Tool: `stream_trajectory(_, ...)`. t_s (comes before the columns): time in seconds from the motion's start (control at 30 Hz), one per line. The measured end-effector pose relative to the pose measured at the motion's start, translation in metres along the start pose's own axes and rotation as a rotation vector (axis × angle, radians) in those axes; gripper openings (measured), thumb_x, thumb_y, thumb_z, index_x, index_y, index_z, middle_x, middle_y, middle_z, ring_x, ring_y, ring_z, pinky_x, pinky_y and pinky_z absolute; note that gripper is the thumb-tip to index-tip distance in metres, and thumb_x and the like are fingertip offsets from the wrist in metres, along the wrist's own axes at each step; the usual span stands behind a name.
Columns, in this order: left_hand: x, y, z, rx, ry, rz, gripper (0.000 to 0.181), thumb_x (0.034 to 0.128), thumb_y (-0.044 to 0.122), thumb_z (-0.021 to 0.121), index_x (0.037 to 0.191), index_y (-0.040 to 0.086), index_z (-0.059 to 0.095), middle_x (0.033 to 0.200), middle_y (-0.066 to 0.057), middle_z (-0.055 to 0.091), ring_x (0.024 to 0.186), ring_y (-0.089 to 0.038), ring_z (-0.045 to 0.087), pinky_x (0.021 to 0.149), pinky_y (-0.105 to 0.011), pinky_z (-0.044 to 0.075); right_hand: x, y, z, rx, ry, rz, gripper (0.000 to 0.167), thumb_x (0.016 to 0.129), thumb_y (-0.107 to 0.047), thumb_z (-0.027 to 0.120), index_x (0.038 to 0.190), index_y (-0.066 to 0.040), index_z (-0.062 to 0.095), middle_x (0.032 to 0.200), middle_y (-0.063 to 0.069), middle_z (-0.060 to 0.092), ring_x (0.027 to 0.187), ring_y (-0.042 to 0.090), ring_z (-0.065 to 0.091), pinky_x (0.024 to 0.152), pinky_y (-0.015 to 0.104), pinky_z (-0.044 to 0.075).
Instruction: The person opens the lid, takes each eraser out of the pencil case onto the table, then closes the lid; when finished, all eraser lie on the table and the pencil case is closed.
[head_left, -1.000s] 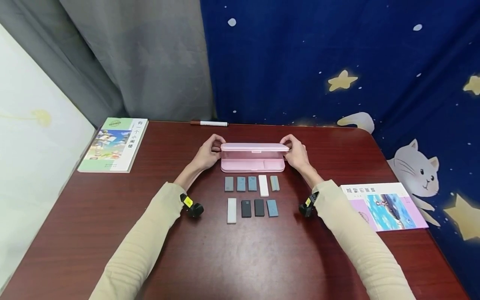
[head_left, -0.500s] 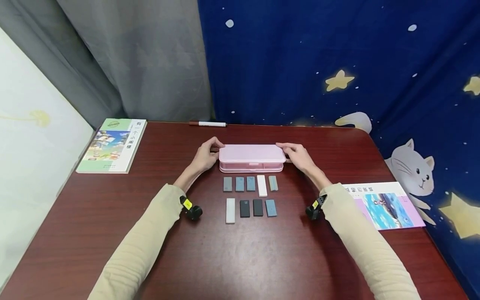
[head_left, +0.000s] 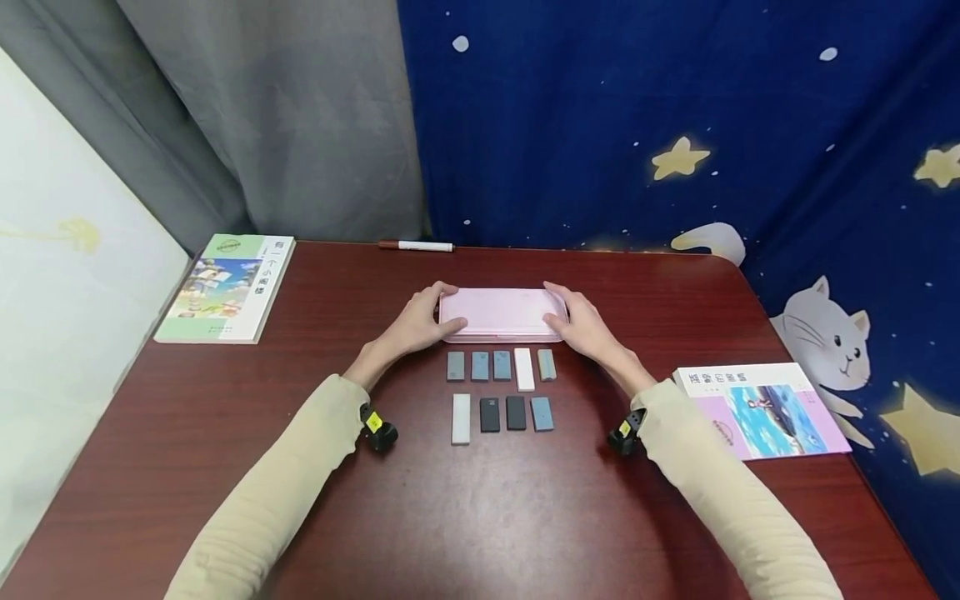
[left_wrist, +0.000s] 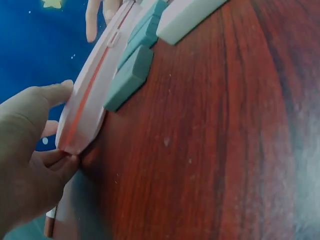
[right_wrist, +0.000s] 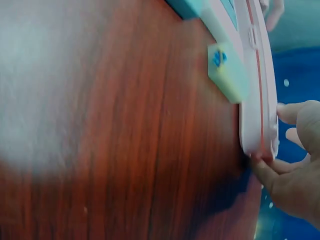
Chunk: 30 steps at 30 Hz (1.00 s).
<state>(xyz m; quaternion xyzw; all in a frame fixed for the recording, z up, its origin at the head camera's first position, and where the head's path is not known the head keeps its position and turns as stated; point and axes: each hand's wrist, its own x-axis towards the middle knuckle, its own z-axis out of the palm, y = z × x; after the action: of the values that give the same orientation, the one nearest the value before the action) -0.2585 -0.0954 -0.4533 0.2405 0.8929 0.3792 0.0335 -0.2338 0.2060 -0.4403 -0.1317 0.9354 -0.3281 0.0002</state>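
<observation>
A pink pencil case (head_left: 501, 308) lies flat on the table with its lid down on the base. At its left end my left hand (head_left: 417, 323) grips it, thumb on the lid and fingers around the end. My right hand (head_left: 587, 327) holds the right end the same way. Both wrist views show thumb and fingers at the case's ends, and a thin reddish line along the seam. In front of the case, two rows of small eraser-like blocks lie apart: several grey-blue blocks (head_left: 480, 367), two white ones (head_left: 524, 370) and two black ones (head_left: 489, 415).
A green-and-white book (head_left: 225, 289) lies at the back left of the brown table (head_left: 480, 517). A purple-and-white book (head_left: 765, 412) sits near the right edge, beside my right sleeve. Along the back edge is a marker (head_left: 417, 246), with curtains behind.
The lid of the pencil case has swung down from half raised to flat. Both thumbs have come onto its top. The blocks have stayed in place.
</observation>
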Motion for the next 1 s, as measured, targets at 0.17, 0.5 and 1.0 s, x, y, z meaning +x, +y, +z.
stream_trajectory(0.17,-0.001,0.009,0.002,0.073,-0.06,0.045,0.058,0.0949,0.022,0.061,0.145,0.004,0.04,0.148,-0.026,0.031,0.133,-0.041,0.029,0.107,-0.054,0.028,0.0,-0.01,0.009,-0.129,-0.047,-0.011,0.056,0.098,-0.023,0.051,0.151,-0.014,0.035,0.153,0.028,0.017,0.13,0.047,0.026,0.091,0.062,0.04)
stream_trajectory(0.5,0.009,0.039,0.012,0.309,-0.172,-0.033,0.047,0.0995,0.013,0.036,0.146,0.012,0.036,0.157,-0.024,0.008,0.142,-0.046,0.005,0.113,-0.057,0.013,0.011,-0.028,0.018,-0.224,-0.156,0.025,0.061,0.099,-0.035,0.042,0.149,-0.005,0.024,0.159,0.021,0.001,0.142,0.042,0.001,0.107,0.065,0.017)
stream_trajectory(1.0,0.02,0.05,0.032,0.574,-0.181,-0.161,0.064,0.1041,0.047,0.023,0.156,0.014,0.006,0.159,-0.02,-0.004,0.143,-0.044,-0.003,0.112,-0.047,0.024,0.019,-0.035,0.028,-0.45,-0.225,0.055,0.066,0.103,-0.052,0.023,0.156,-0.016,0.008,0.159,0.018,0.004,0.143,0.042,0.0,0.106,0.065,0.02)
